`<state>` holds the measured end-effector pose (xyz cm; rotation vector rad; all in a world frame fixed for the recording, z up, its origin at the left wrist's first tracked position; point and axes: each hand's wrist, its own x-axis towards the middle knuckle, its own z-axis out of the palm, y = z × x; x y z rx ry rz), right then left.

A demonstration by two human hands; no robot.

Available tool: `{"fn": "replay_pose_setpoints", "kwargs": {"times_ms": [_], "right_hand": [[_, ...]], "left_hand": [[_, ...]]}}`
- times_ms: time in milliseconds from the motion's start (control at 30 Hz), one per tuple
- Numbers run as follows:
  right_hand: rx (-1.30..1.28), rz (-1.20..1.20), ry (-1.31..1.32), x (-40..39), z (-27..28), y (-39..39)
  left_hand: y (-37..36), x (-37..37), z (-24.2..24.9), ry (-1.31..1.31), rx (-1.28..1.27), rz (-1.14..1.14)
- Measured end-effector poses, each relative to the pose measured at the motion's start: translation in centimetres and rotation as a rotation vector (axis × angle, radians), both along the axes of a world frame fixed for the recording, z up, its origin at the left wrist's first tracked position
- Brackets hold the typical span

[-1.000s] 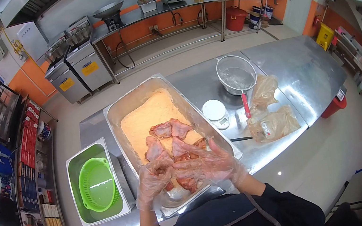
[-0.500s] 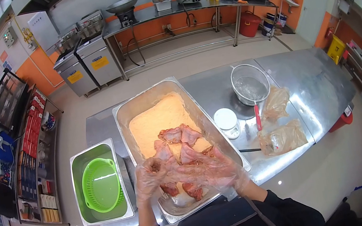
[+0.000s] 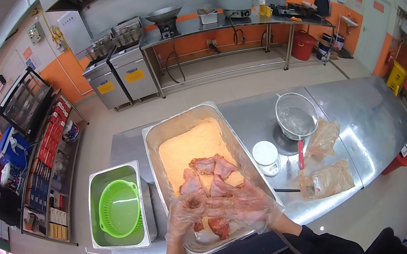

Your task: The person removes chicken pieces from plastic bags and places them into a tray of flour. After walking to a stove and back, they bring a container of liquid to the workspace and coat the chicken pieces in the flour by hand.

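Note:
In the head view, a deep steel pan (image 3: 156,151) holds orange-tinted flour (image 3: 190,142) with several reddish raw chicken pieces (image 3: 202,166) lying on its near half. Both my hands wear clear plastic gloves and are over the pan's near end. My left hand (image 3: 183,217) has its fingers curled around the left end of a raw chicken piece (image 3: 221,206). At the other end of that piece, my right hand (image 3: 260,208) is closed on it, its fingers pointing left. The gloves and meat partly hide the fingertips. More chicken (image 3: 219,226) sits just below my hands.
Left of the pan, a smaller steel pan (image 3: 141,191) holds a green basket (image 3: 101,214). To the right on the steel table (image 3: 374,114) are a white scale (image 3: 265,153), a red-handled strainer (image 3: 295,111) and plastic bags (image 3: 325,180). Fryers (image 3: 135,74) stand across the room.
The camera view has tilted up and shifted, so the pan and table appear lower and further right. My hands stay on the same chicken piece over the pan.

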<state>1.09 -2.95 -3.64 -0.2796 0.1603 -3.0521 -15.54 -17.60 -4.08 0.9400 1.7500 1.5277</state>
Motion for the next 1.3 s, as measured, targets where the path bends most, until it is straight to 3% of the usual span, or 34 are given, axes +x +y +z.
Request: {"fn": "replay_pose_setpoints", "kwargs": {"times_ms": [100, 300, 400, 500, 700, 733, 833, 1033, 1233, 1300], "right_hand": [[0.045, 0.006, -0.049, -0.1, 0.0, 0.3], [0.087, -0.009, -0.071, -0.4, -0.2, 0.3], [0.107, 0.020, -0.029, -0.3, 0.3, 0.4], [0.125, 0.041, -0.007, 0.0, 0.6, 0.4], [0.179, 0.044, -0.021, 0.4, 1.3, 0.1], [0.191, 0.039, -0.020, 0.4, 1.3, 0.0], [0.226, 0.032, -0.022, 0.3, 1.2, -0.1], [0.282, 0.018, -0.033, 0.3, 1.1, -0.2], [0.407, -0.011, -0.044, 0.2, 0.6, -0.6], [0.494, -0.038, -0.051, 0.0, 0.1, -0.7]], "left_hand": [[0.4, -0.2, -0.6, 0.320, 0.021, 0.025], [0.3, 0.2, 0.5, 0.440, -0.125, 0.005], [0.2, -0.4, -0.1, 0.516, -0.060, 0.003], [-0.1, -0.3, 0.7, 0.379, -0.036, 0.051], [-0.9, -2.3, 0.5, 0.401, -0.004, 0.165], [-0.7, -1.4, 2.6, 0.553, 0.001, 0.152], [0.0, 0.7, 5.1, 0.532, 0.112, 0.062], [-0.8, -0.3, 3.1, 0.603, -0.173, -0.108], [0.2, 0.1, 3.7, 0.770, -0.032, 0.191], [0.9, 0.3, 3.8, 0.776, 0.135, 0.198]]}}
